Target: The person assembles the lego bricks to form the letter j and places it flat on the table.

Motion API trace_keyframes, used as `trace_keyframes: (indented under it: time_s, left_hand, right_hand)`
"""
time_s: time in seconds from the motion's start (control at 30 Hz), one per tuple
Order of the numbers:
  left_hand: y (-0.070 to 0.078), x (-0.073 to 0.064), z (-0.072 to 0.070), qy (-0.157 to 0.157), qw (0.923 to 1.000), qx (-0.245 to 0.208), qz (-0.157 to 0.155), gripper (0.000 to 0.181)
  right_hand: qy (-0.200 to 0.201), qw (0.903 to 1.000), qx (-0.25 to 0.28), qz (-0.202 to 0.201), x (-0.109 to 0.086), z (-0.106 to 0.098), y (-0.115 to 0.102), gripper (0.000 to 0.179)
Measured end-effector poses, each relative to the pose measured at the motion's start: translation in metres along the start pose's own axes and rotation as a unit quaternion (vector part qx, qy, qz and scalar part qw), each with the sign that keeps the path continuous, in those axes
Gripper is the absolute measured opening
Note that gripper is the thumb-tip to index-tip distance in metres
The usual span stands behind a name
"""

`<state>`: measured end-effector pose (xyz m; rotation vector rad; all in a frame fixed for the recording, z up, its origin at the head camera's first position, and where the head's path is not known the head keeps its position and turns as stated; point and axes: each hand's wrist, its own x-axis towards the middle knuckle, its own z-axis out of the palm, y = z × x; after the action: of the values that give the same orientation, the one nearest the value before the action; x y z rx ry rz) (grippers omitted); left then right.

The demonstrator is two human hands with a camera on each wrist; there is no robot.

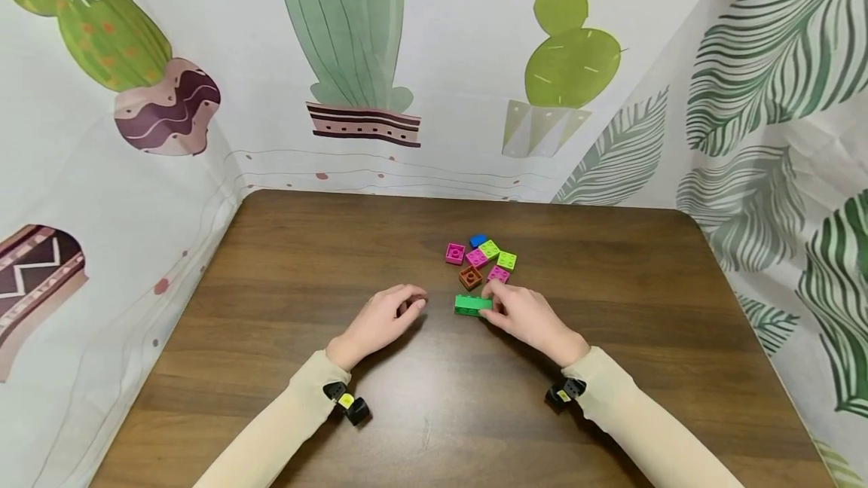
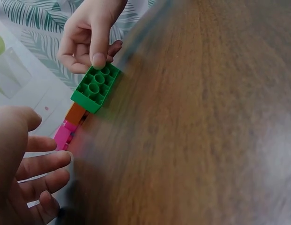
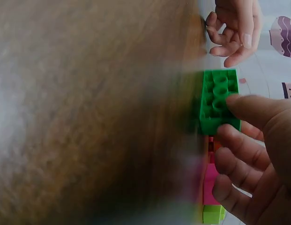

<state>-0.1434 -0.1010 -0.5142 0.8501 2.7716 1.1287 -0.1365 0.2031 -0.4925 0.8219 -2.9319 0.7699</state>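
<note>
A long green toy building block (image 1: 472, 305) stands on its side on the table, its hollow underside facing the person, as the left wrist view shows. My right hand (image 1: 532, 318) pinches its right end between thumb and fingers. To the left of the block, my left hand (image 1: 381, 320) rests near the table with loosely bent fingers, holding nothing and apart from the block. Just behind the green block lies an upturned brown block (image 1: 470, 277). A pink block (image 1: 498, 274) sits close behind the right fingertips.
Farther back is a loose group: an upturned magenta block (image 1: 455, 253), a pink block (image 1: 476, 257), a blue block (image 1: 478, 241) and two lime blocks, one central (image 1: 488, 249), one at right (image 1: 506, 260). The wooden table (image 1: 325, 247) meets a cactus-print cloth (image 1: 461, 59) at its back edge.
</note>
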Motion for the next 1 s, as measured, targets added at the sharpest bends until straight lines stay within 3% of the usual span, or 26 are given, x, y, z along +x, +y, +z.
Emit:
trace_keyframes:
  time_s: [0.27, 0.4, 0.6, 0.83, 1.0]
  left_hand:
    - [0.003, 0.0, 0.002, -0.012, 0.9999, 0.009, -0.007, 0.025]
    - [0.003, 0.001, 0.003, -0.016, 0.9997, 0.016, -0.007, 0.026]
    - [0.003, 0.0, 0.001, -0.009, 0.9998, 0.015, -0.008, 0.025]
    - [0.002, -0.001, 0.002, -0.009, 0.9998, 0.019, -0.006, 0.024]
    - [0.002, -0.001, 0.001, -0.011, 0.9998, 0.016, -0.004, 0.023]
  right_hand:
    - [-0.025, 0.9993, -0.007, -0.027, -0.008, 0.0, -0.009, 0.031]
    - [-0.019, 0.998, -0.033, -0.051, -0.014, 0.003, -0.013, 0.033]
    - [-0.016, 0.9967, -0.033, -0.072, -0.02, 0.004, -0.011, 0.037]
    - [-0.058, 0.9944, -0.014, -0.088, -0.021, 0.003, -0.006, 0.047]
    - [-0.084, 0.9929, 0.006, -0.084, -0.019, 0.004, -0.002, 0.033]
